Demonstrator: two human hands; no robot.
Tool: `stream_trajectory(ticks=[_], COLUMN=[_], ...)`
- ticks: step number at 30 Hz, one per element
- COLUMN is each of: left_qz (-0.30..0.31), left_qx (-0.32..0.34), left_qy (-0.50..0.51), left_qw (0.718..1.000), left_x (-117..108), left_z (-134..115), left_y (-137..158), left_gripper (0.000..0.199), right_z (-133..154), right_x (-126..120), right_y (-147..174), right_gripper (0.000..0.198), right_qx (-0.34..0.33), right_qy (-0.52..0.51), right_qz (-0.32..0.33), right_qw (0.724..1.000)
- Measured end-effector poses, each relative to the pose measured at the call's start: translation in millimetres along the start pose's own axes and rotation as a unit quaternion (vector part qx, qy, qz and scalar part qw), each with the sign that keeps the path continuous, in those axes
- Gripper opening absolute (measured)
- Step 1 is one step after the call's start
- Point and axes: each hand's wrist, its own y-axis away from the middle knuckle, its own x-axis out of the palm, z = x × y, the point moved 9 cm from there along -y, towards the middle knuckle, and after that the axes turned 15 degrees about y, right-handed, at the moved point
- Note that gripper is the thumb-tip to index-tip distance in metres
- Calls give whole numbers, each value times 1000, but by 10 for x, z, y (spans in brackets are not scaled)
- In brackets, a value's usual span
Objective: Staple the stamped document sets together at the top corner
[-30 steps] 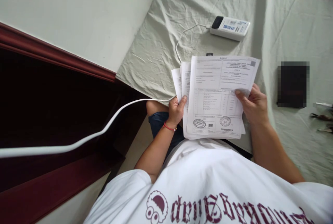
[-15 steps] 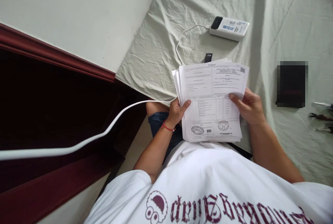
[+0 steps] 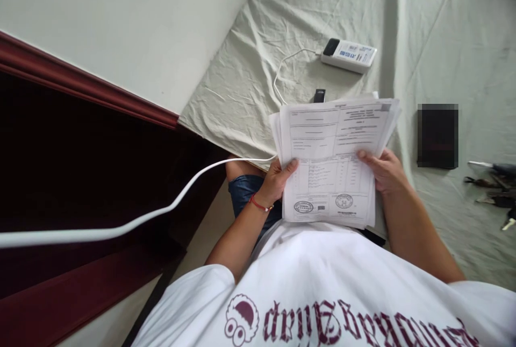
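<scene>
The person sits at the edge of a bed, holding a stack of papers (image 3: 328, 158) in both hands just above the lap. The left hand (image 3: 276, 180) is closed on the stack's left edge, thumb laid across the top sheet and fingers tucked out of sight behind. The right hand (image 3: 382, 170) is clamped on the right edge the same way, thumb on the printed face. Between the two grips the top sheet shows tables of print, and below them, toward the body, two round stamps. The sheets behind fan out slightly past the left and far edges.

Beyond the papers, farther from the hands, a white power bank (image 3: 349, 55) lies on the wrinkled pale sheet (image 3: 250, 83), with a thin white cable (image 3: 282, 67) curling from it back toward the stack. A small black object (image 3: 319, 95) peeks out just past the stack's far edge. Off to the right of the right hand lies a dark flat object (image 3: 437, 136), blurred out, and farther right some keys (image 3: 494, 185). A red string bracelet (image 3: 260, 205) circles the left wrist.
</scene>
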Motion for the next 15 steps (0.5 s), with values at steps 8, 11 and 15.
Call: stream_trajectory(ticks=[8, 11, 15], left_qz=[117, 126, 121], left_qx=[88, 166, 207], left_qy=[-185, -222, -257], left_qw=[972, 953, 936], left_x=[616, 835, 817], left_z=[-699, -1067, -1183], left_y=[-112, -115, -160], left_gripper=[54, 51, 54], right_z=[821, 1367, 1628], right_x=[-124, -223, -243], right_y=[115, 264, 362], right_gripper=[46, 50, 39], right_qx=[-137, -291, -361], right_qy=[13, 41, 155], right_qz=[-97, -135, -93], right_qw=[986, 946, 915])
